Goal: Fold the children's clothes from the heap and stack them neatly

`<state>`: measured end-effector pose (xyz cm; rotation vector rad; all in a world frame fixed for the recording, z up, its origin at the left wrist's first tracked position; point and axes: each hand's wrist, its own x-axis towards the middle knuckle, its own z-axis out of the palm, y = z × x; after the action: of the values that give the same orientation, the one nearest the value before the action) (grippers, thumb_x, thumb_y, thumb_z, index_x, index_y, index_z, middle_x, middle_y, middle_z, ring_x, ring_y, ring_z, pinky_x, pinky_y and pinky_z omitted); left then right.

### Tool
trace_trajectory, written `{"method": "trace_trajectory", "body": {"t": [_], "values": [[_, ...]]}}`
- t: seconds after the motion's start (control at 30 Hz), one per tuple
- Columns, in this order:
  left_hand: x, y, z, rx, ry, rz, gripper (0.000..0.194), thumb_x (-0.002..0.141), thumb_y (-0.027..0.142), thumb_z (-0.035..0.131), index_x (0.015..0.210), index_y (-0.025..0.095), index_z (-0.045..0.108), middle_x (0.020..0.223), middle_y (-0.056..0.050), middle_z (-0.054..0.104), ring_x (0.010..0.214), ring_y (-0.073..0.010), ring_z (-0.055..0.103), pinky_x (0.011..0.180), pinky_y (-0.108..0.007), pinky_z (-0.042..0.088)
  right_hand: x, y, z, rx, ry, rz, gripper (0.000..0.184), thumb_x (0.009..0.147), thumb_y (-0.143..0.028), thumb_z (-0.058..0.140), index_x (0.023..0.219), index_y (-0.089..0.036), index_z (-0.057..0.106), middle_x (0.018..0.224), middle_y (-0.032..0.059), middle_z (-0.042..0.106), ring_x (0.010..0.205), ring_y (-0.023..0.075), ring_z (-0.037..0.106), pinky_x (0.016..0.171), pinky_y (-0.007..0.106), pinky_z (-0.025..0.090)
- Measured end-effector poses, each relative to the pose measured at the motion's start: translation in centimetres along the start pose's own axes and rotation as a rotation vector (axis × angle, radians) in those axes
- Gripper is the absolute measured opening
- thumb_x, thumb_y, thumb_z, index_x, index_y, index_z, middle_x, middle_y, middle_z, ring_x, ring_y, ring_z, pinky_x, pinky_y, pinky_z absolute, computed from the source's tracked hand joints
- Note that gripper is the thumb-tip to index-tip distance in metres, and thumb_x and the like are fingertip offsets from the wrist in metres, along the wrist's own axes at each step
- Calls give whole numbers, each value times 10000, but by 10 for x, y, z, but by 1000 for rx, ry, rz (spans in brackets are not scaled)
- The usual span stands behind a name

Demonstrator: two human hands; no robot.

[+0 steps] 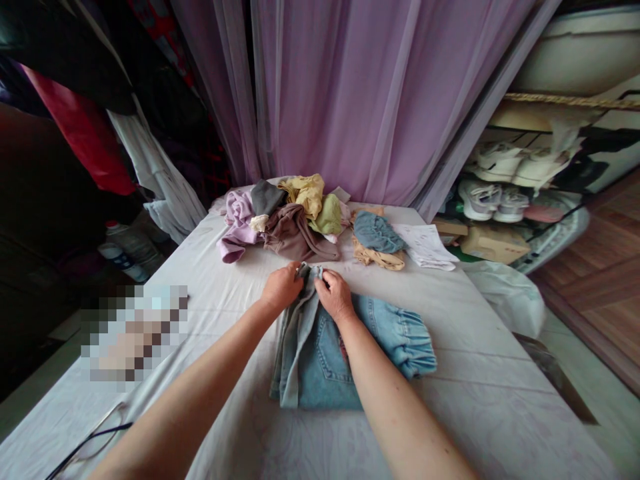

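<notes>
A light blue denim garment (330,373) lies on the cloth-covered table in front of me, with a stitched pocket and a gathered, ruffled part to the right. My left hand (284,288) pinches its far edge at the left. Close beside it, my right hand (334,293) grips the same edge. Between the hands the edge is lifted slightly and shows a greyish inner side. My right forearm covers part of the garment's middle.
Beyond my hands is a heap of crumpled clothes (295,220). To its right lie a folded blue-and-tan stack (379,240) and a white patterned cloth (427,245). Glasses (95,437) rest at the near left, below a blurred patch. Shoes (493,200) fill a rack on the right.
</notes>
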<state>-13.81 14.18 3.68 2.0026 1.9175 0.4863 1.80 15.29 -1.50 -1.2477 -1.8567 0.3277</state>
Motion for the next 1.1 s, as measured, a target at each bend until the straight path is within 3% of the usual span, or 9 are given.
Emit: {"method": "trace_trajectory", "body": {"t": [0.1,0.17,0.37,0.47,0.53,0.67,0.8,0.9,1.1], "values": [[8,-14,0,-214,-14,-44,271,827,218,557,1060,162,683,893,-53,759,834,-197,695,704,-250,501,0,-1,-2,29,91,20,210,867,-292,495,708,-209,604,814,76,663,815,188,605,776,282,461],[11,-21,1,-310,-28,-33,239,814,226,562,997,158,700,811,-29,750,756,-172,688,637,-223,486,-1,-3,-2,35,78,57,214,864,-341,519,725,-212,618,764,58,658,756,180,601,724,270,456],[9,-15,6,-383,-10,3,356,814,268,590,1149,153,630,865,-47,753,754,-172,692,632,-229,495,-2,-9,-5,142,-5,193,245,847,-430,547,864,-219,670,704,24,692,677,177,636,648,254,459],[6,-8,4,-299,-18,18,369,823,268,597,1181,186,629,902,-43,756,778,-175,694,678,-246,507,-1,-7,-7,280,20,183,368,905,-462,413,866,-207,675,771,52,712,737,196,656,706,286,495],[4,-4,1,-248,-22,31,358,839,268,579,1185,193,639,939,-44,756,810,-177,694,715,-254,511,0,-5,-7,371,30,195,402,923,-429,346,863,-205,675,832,65,723,796,203,664,758,307,513],[2,2,-2,-235,-35,57,338,872,259,529,1181,205,657,1003,-28,754,856,-173,688,762,-253,515,2,3,-2,442,25,226,304,824,-290,459,1044,-198,649,894,56,718,839,195,662,810,324,526],[1,9,-2,-233,-66,104,309,863,235,538,1141,224,672,965,-8,757,851,-167,685,763,-246,519,3,7,-1,416,64,159,574,718,-173,494,1289,-201,547,1181,95,647,1032,193,625,923,341,496],[2,12,-2,-252,-63,118,305,838,218,580,1137,191,629,987,-36,748,831,-170,688,773,-270,524,4,7,-5,386,33,75,431,702,-168,503,1110,-206,640,1272,97,615,1205,214,548,1048,360,413],[-21,-1,-6,-381,12,111,249,842,265,589,1079,208,543,1128,-55,683,836,-149,694,753,-280,542,4,4,-9,518,-14,159,254,726,-241,495,942,-194,619,978,64,728,933,207,660,890,342,506]]}}
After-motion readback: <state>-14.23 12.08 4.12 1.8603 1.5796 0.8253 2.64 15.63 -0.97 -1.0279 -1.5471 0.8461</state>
